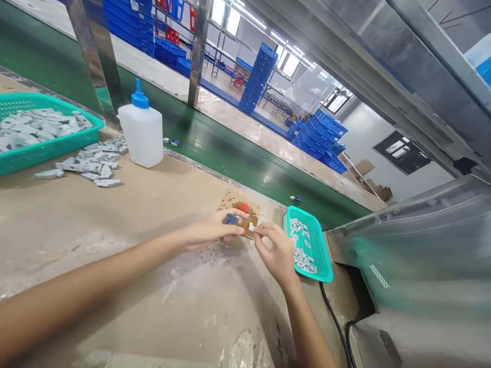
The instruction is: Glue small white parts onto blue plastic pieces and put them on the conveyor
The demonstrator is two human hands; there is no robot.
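Near the middle of the worktable, my left hand [215, 229] is closed on a small dark blue plastic part [230, 220], held between thumb and fingers. Just to its right, my right hand [276, 251] pinches a small white plastic piece [251, 226] at its fingertips. The two pieces are close but apart. Behind them lies a wet brown board [228, 200] with a red-orange lump [242, 207] on it. A green basket [324, 255] holding small white pieces [305, 261] stands right beside my right hand.
At left, a larger green basket [49, 151] holds grey-white parts, with more loose parts [97, 162] spilled beside it. A white squeeze bottle [143, 134] with a blue tip stands there. Beyond runs a green conveyor belt [215, 148]; a metal housing [422, 245] and black cable [334, 314] are at right.
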